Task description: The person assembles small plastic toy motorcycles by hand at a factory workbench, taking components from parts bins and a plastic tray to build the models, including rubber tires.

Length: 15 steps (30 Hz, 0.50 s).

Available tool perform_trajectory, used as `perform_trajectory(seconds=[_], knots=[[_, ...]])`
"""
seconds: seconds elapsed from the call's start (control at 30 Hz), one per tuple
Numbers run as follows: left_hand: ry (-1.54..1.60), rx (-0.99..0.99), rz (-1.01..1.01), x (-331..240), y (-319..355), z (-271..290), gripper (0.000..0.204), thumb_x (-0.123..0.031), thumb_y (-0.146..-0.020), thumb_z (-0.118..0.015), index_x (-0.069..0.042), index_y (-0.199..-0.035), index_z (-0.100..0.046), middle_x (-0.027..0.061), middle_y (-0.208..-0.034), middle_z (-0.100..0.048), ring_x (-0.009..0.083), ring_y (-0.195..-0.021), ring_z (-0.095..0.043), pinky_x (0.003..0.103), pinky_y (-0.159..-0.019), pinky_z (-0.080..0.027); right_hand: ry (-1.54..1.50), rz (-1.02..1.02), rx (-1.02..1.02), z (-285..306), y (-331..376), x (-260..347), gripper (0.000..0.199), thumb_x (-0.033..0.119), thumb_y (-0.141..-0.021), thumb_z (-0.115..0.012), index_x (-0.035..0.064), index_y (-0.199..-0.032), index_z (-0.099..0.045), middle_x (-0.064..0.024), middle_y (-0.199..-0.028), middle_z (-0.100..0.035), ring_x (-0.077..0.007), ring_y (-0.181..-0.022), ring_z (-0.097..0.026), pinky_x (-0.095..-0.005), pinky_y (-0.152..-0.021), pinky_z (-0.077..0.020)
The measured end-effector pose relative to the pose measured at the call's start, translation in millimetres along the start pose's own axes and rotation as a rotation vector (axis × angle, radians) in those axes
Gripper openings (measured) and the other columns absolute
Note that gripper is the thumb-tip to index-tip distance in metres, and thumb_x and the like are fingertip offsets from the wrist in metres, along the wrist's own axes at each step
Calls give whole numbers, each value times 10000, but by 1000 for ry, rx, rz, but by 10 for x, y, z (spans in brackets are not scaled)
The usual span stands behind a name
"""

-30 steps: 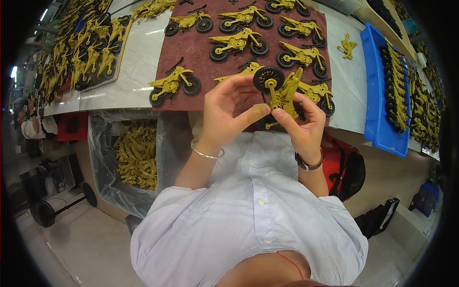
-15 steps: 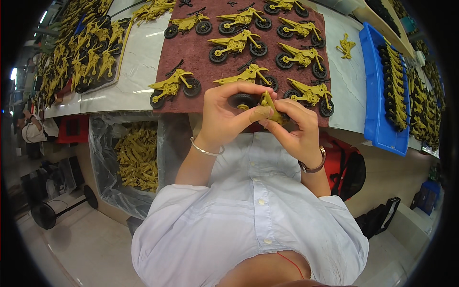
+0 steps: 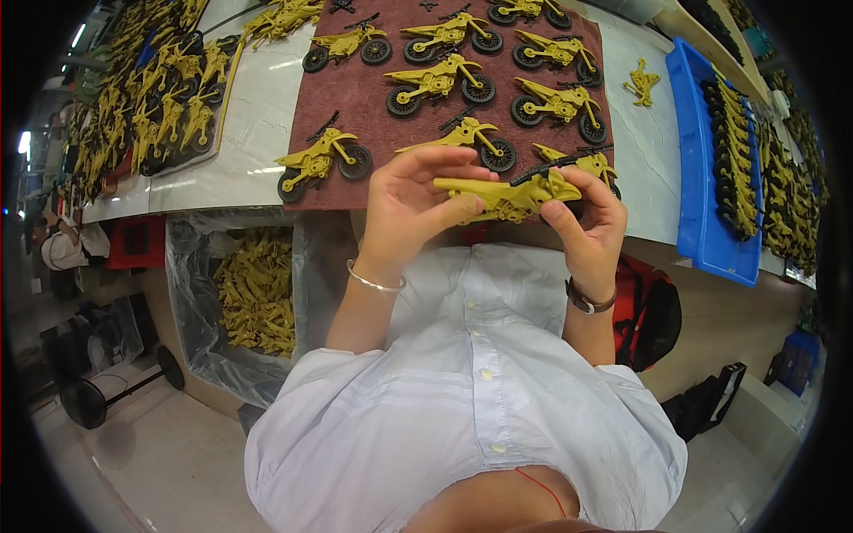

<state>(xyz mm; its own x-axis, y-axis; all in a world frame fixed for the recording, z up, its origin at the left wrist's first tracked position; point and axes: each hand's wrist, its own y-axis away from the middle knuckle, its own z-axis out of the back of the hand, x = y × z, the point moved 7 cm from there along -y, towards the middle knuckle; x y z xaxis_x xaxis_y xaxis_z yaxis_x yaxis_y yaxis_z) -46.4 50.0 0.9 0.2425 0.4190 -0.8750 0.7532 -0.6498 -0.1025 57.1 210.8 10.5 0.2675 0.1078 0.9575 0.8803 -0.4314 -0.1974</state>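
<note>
Between my two hands, just past the near edge of the table, is a yellow toy motorcycle with black handlebars, held lengthwise with its front to the right. My left hand grips its rear part between thumb and fingers. The front end is pinched by my right hand, thumb on the near side. My fingers partly hide its wheels. Beyond my hands, several yellow toy motorcycles with black wheels, one a toy motorcycle at the left, lie on a dark red cloth.
Right of the cloth stands a blue tray with a row of motorcycles. A loose yellow part lies beside it. More motorcycles crowd a tray at the left. Below the table edge, a plastic-lined bin holds yellow parts.
The toy motorcycle has turned from end-on to lengthwise, its handlebars now showing. My right hand has moved to the right, away from my left.
</note>
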Motion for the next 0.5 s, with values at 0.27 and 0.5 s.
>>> perform_trajectory(seconds=[0.27, 0.5], knots=[[-641, 165, -24, -162, 21, -189, 398, 8, -709, -789, 18, -1088, -668, 83, -1035, -700, 141, -925, -670, 276, -818, -551, 306, 166, 141, -212, 10, 147, 374, -51, -722, -770, -61, -1072, -640, -102, -1002, -670, -135, -856, -659, -245, -724, -542], [-515, 155, -75, -76, 20, -282, 416, -35, -721, -806, 16, -1107, -659, 80, -1010, -706, 127, -895, -672, 265, -773, -551, 29, 105, 50, -186, 10, 116, 443, -110, -755, -711, -66, -1167, -557, -136, -1085, -623, -173, -982, -629, -284, -782, -599]])
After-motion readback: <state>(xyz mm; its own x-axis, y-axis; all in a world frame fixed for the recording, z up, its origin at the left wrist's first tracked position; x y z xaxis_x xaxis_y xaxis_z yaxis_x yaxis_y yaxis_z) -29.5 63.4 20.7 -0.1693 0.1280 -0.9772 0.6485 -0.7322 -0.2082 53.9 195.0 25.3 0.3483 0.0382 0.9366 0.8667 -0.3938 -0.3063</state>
